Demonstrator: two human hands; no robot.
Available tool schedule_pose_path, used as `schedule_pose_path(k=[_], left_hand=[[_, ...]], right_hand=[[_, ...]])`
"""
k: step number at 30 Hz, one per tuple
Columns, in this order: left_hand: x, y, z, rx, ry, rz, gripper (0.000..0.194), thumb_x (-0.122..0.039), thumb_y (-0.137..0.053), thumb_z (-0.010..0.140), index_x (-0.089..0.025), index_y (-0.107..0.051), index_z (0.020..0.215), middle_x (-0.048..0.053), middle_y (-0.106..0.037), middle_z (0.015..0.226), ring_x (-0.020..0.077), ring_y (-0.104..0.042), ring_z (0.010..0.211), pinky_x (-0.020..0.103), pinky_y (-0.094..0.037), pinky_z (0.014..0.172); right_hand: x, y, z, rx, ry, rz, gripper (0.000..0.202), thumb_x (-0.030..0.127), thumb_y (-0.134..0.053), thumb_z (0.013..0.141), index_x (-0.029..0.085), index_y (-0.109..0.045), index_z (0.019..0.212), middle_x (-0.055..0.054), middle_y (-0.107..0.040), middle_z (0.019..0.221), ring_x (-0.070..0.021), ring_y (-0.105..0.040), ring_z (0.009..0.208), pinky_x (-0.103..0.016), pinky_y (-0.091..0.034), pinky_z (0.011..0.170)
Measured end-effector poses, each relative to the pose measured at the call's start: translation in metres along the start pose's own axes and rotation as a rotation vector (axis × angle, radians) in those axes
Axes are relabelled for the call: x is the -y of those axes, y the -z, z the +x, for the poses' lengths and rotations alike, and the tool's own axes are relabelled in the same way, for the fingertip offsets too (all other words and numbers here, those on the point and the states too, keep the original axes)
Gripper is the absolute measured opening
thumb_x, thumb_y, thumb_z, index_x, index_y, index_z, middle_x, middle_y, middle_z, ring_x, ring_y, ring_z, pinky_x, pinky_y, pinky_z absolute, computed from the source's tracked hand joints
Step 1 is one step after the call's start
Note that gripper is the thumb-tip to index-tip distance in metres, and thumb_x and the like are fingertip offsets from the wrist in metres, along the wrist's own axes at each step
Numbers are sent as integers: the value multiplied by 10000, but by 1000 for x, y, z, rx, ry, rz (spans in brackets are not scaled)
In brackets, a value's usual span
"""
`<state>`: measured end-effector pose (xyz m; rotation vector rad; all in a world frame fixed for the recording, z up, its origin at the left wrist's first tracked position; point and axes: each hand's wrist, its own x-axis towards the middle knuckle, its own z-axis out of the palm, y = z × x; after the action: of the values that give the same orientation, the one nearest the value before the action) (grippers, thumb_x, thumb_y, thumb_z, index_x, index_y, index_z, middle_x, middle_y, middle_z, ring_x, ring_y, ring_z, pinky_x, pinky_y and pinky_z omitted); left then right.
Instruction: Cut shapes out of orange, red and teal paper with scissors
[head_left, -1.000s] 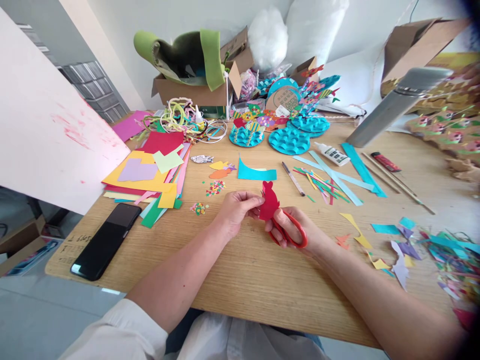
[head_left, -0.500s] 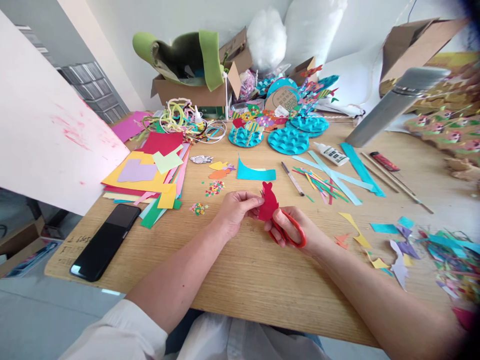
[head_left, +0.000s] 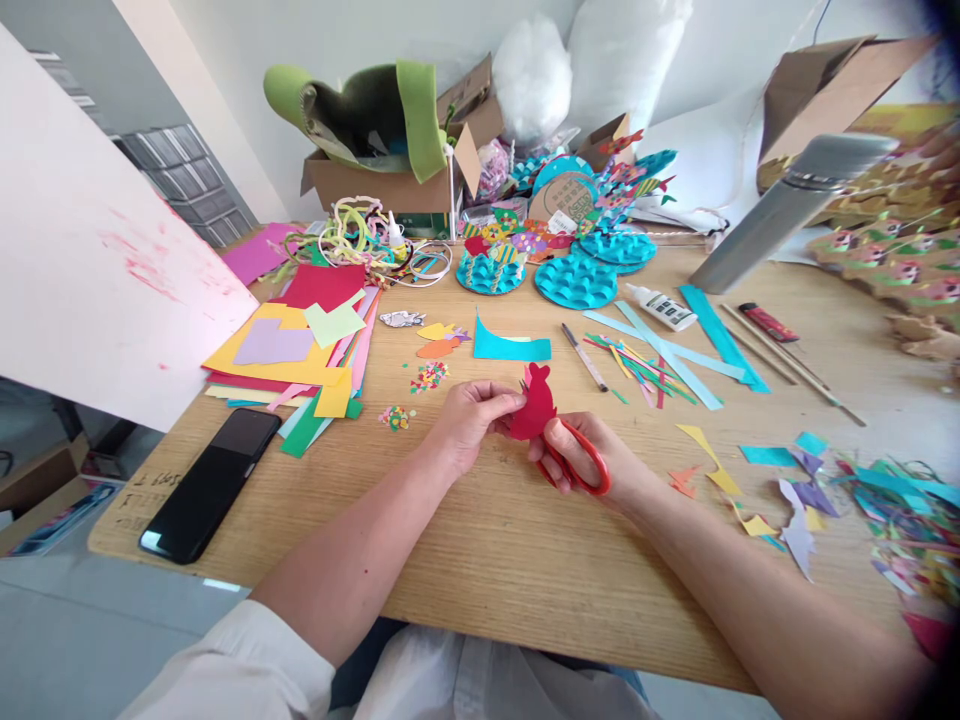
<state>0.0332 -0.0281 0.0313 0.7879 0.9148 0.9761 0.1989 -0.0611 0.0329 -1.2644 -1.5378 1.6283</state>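
Over the middle of the wooden table, my left hand [head_left: 474,418] pinches the left edge of a red paper cutout [head_left: 537,408] between thumb and fingers. The cutout has a rounded body with a notched, lobed top. My right hand [head_left: 577,445] grips red-handled scissors [head_left: 598,468] just right of the paper, its thumb close to the cutout's lower right edge. The blades are mostly hidden behind the paper; a dark tip shows at its left edge. Beyond the hands lies a blue curved paper piece [head_left: 510,342].
A stack of coloured paper [head_left: 262,355] and a black phone [head_left: 214,485] lie left. Further right are a pen [head_left: 585,357], a glue bottle [head_left: 663,307], paper strips [head_left: 660,360] and scraps [head_left: 799,520]. A grey bottle [head_left: 787,220] stands behind, near blue decorated discs [head_left: 576,280].
The red cutout has turned slightly, its lower edge shifting left and its top a little right. Both hands stay nearly in place.
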Motion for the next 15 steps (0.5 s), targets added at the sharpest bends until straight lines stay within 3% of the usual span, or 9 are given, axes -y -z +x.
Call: schedule_pose_path(k=[15], left_hand=[[-2, 1, 1, 30, 4, 7, 214, -283, -780, 597, -119, -648, 635, 28, -640, 605, 104, -568, 524, 247, -448, 558]], right_hand=[[2, 0, -1, -2, -15, -22, 750, 889, -491, 694, 146, -593, 687, 8, -523, 458, -84, -453, 366, -224, -287, 399]])
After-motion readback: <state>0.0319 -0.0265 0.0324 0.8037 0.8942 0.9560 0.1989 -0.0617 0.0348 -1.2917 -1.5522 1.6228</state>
